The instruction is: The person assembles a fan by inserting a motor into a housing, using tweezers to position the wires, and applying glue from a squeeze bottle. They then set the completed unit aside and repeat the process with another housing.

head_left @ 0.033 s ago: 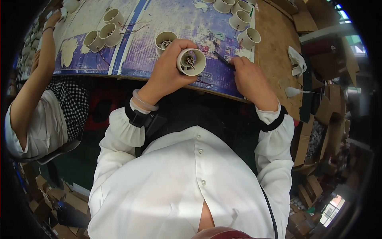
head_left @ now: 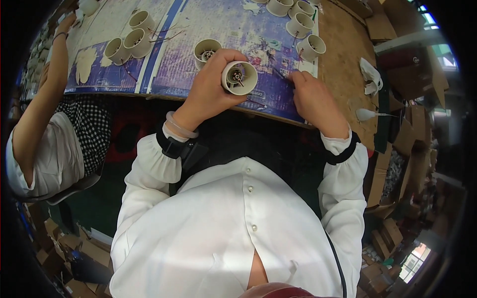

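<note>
My left hand (head_left: 209, 85) is wrapped around a white cylindrical cup-like housing (head_left: 250, 79), its open end facing up toward me. Inside that housing a metal fitting with prongs shows at the bottom. Low over the table's near edge, my right hand (head_left: 317, 99) is closed, fingers pinched on a slim dark tool (head_left: 281, 74). The tool points away to the left; its exact kind is hard to make out. Just beyond my left hand stands another white housing (head_left: 200, 49) with a similar fitting inside.
More white housings (head_left: 312, 47) with thin wires stand at the far right, others (head_left: 137, 43) at the left. A white cloth (head_left: 370, 77) and a white squeeze bottle (head_left: 365, 114) lie on the right side. A co-worker's arm (head_left: 58, 69) reaches over the table's left end.
The dark tool in my right hand has turned slightly, and less of its length shows. My left hand and the housing have stayed in place.
</note>
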Tool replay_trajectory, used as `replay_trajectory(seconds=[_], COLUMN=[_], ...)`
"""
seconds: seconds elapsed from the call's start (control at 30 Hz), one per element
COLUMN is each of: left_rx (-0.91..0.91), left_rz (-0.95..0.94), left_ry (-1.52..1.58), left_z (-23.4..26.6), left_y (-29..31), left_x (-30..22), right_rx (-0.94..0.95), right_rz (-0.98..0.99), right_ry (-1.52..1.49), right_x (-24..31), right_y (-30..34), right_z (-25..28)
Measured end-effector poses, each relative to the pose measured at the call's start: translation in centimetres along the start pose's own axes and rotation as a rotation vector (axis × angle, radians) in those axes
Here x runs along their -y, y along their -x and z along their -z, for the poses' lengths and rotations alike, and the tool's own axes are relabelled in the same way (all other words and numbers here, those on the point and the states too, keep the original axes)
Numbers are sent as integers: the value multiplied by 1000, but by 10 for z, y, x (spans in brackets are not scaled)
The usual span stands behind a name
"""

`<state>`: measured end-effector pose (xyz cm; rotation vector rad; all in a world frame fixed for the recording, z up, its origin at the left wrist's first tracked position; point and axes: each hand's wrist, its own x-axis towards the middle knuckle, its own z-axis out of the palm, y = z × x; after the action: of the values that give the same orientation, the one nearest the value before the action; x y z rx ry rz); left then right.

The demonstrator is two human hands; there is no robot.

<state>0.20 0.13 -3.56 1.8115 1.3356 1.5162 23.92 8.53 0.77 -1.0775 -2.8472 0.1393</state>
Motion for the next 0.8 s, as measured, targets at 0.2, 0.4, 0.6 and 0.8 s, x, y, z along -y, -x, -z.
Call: replay_trajectory(seconds=[0.2, 0.4, 0.6, 0.8], left_rx=[-30, -24, -17, -30], left_rz=[114, 160, 212, 288], left_ry=[80, 146, 179, 251], left_z=[-6, -15, -17, -21], left_y=[5, 5, 6, 6], left_x=[3, -4, -3, -2], right_rx=[-156, -345, -590, -424], right_rz=[-4, -74, -68, 47], right_ry=[-399, -589, -1158, -885], right_x=[2, 19, 42, 42], right_y=[-1, 5, -8, -19], right_z=[27, 5, 15, 1])
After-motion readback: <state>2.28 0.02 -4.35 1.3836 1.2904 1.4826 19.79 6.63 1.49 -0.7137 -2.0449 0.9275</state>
